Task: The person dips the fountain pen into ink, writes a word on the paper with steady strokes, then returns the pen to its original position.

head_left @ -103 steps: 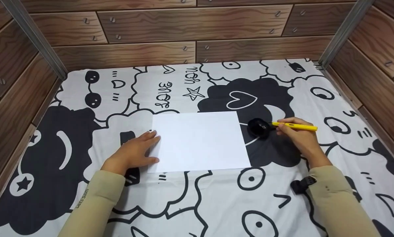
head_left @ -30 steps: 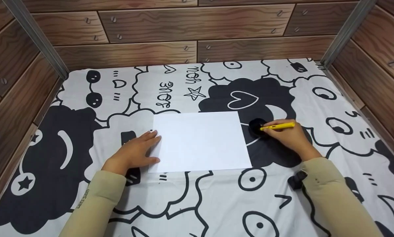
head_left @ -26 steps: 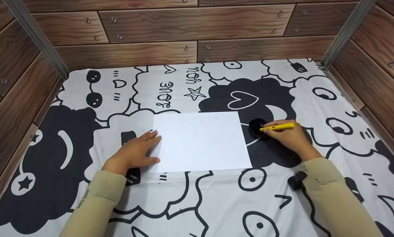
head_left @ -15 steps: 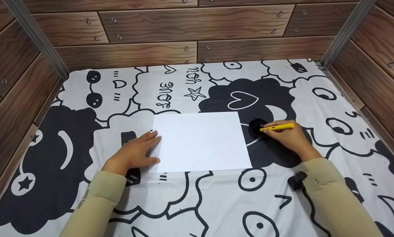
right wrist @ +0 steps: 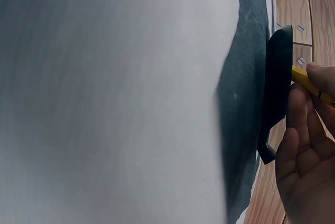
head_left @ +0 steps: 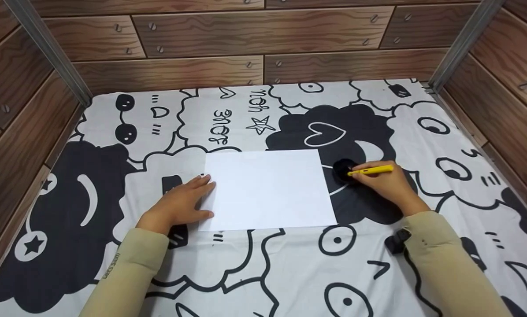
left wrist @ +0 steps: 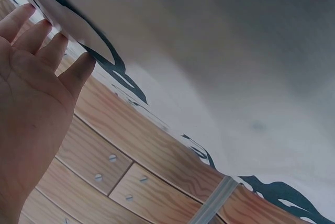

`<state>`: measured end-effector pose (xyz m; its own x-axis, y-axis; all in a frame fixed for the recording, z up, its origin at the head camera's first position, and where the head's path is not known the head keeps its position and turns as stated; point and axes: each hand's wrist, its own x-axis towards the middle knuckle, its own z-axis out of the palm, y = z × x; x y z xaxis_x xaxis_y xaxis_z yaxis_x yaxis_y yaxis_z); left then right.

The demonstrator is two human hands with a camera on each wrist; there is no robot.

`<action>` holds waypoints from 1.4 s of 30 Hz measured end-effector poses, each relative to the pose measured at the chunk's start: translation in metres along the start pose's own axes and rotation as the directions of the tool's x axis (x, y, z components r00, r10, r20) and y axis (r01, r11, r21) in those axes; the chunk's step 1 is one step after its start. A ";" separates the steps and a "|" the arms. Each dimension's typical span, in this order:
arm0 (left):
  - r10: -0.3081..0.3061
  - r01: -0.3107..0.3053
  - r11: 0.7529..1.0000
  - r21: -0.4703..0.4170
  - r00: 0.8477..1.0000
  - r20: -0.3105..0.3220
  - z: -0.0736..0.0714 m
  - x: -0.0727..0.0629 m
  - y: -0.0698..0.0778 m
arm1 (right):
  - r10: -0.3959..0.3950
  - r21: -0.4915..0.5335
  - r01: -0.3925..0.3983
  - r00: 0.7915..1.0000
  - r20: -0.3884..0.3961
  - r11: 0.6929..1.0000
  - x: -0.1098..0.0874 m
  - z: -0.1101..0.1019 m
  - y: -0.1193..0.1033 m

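Observation:
My left hand (head_left: 182,204) rests with fingers spread on the left edge of a blank white sheet of paper (head_left: 270,189). My right hand (head_left: 384,180) pinches a slim yellow pen (head_left: 376,169) between thumb and fingers. Its left end overlaps a small, round, black, bowl-like object (head_left: 342,168) just right of the paper. Seen from the side in the right wrist view, the black object (right wrist: 277,80) has a short bent piece at its lower end, close to my fingers. In the left wrist view, the palm of my left hand (left wrist: 39,88) shows with fingers extended.
A cloth (head_left: 298,273) printed with black-and-white cartoon faces covers the table. Wood-plank-patterned walls (head_left: 263,33) stand at the back and both sides, with metal corner posts (head_left: 47,50). A black wrist device (head_left: 397,242) hangs under the right sleeve.
Since the oldest frame, my right hand has moved slightly left, bringing the pen's end from beside the black object to over it. Through the last second, both hands have stayed still.

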<state>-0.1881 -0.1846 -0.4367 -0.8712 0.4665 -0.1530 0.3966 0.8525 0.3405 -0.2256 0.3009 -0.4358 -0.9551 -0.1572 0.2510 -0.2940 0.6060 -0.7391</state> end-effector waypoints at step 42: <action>-0.007 0.007 1.000 0.003 1.000 -0.012 -0.001 -0.001 0.001 | 0.010 0.021 -0.010 1.000 0.009 1.000 0.012 -0.002 -0.008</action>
<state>-0.1874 -0.1844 -0.4358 -0.8772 0.4579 -0.1441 0.3916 0.8562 0.3370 -0.2342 0.2956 -0.4256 -0.9582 -0.1587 0.2380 -0.2853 0.5913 -0.7543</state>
